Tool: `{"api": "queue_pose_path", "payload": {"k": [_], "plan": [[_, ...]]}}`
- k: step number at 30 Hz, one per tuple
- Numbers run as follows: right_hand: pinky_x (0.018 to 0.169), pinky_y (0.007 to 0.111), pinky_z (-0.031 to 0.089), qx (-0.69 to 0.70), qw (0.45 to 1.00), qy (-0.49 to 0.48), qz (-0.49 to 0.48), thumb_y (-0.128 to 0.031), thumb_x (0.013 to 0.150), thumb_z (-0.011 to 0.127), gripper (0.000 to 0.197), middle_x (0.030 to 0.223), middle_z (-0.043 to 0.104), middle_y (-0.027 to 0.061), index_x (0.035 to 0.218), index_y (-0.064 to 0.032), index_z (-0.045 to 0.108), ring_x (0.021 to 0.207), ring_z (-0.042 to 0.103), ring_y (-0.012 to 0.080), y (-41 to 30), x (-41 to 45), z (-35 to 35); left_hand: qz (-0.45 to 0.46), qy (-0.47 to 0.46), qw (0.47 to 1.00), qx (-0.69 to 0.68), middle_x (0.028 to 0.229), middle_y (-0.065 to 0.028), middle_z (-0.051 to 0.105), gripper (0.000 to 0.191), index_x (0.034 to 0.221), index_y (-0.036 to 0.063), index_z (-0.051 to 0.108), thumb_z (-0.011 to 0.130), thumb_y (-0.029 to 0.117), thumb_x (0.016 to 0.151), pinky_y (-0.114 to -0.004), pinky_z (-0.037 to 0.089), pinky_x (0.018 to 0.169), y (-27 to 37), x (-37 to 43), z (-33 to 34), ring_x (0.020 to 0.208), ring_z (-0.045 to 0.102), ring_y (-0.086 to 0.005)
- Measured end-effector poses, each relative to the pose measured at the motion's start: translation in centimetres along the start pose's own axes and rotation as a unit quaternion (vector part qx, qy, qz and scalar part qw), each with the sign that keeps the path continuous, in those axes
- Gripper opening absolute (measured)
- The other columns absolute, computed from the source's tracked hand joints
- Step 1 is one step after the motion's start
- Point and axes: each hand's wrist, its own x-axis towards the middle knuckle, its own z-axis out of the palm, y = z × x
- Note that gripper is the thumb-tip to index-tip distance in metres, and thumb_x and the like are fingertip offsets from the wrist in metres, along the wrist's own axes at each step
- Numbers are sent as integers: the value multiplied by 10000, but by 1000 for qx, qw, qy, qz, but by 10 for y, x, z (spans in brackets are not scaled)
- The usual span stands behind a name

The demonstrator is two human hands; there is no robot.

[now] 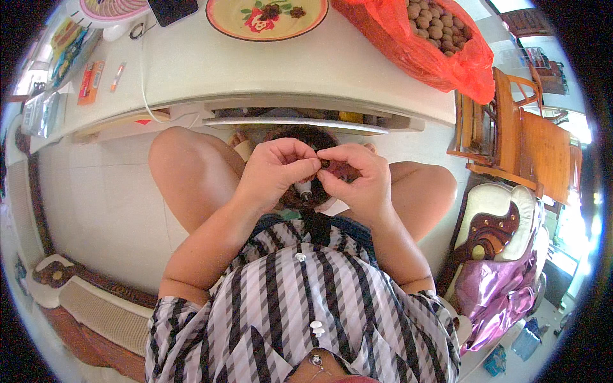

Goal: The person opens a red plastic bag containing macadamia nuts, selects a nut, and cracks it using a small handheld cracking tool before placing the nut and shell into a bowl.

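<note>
My left hand and my right hand meet over my lap, fingertips almost touching. Between them is a small dark piece, pinched by the thumb and forefinger of my right hand; the fingertips of my left hand are against its left side. Thumb and forefinger of my left hand are closed together; whether they grip the piece too is unclear. Below the hands, a white tool with a dark tip shows over a dark round container or mass, partly hidden by my hands.
On the white table stand a floral enamel plate with dark bits, a red plastic bag of round brown nuts or fruits, a phone, a pink fan and orange packets. An open drawer lies beyond my hands. Wooden chairs stand right.
</note>
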Motion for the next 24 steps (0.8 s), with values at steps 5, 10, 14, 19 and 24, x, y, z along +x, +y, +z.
{"api": "queue_pose_path", "payload": {"k": [5, 10, 14, 19, 24], "plan": [[589, 200, 478, 141, 983, -33, 110, 7, 735, 596, 176, 772, 620, 66, 909, 19, 616, 631, 580, 92, 5, 3, -5, 5, -21, 1000, -14, 690, -25, 582, 43, 773, 18, 593, 613, 54, 761, -206, 412, 557, -2, 3, -1, 596, 514, -86], [592, 269, 534, 418, 879, -79, 216, -39, 790, 578, 207, 787, 621, 110, 987, 24, 582, 620, 609, 151, 17, 6, -11, -46, -49, 989, -135, 701, -33, 587, 73, 805, 24, 592, 607, 94, 790, -220, 426, 556, -3, 4, -3, 590, 525, -100], [604, 281, 538, 543, 803, -121, 215, -82, 824, 567, 225, 830, 616, 94, 1027, 15, 568, 654, 609, 153, 23, 9, -12, -39, -6, 985, -169, 725, -27, 588, 103, 878, 44, 591, 594, 128, 817, -217, 423, 537, 0, 4, -10, 597, 531, -104], [622, 255, 521, 482, 835, -120, 239, -101, 822, 582, 245, 853, 615, 65, 1050, -13, 568, 696, 595, 123, 39, 14, -12, 6, 1, 985, -172, 746, -24, 595, 119, 916, 53, 600, 577, 137, 835, -194, 391, 458, 7, 8, -24, 595, 529, -83], [622, 241, 479, 133, 964, -125, 191, -82, 768, 595, 265, 843, 622, 57, 1031, -49, 583, 718, 584, 119, 93, 8, 7, 25, 43, 989, -140, 819, -40, 608, 190, 1016, 40, 583, 544, 98, 840, -194, 431, 479, 16, 13, -26, 631, 552, -102]]}}
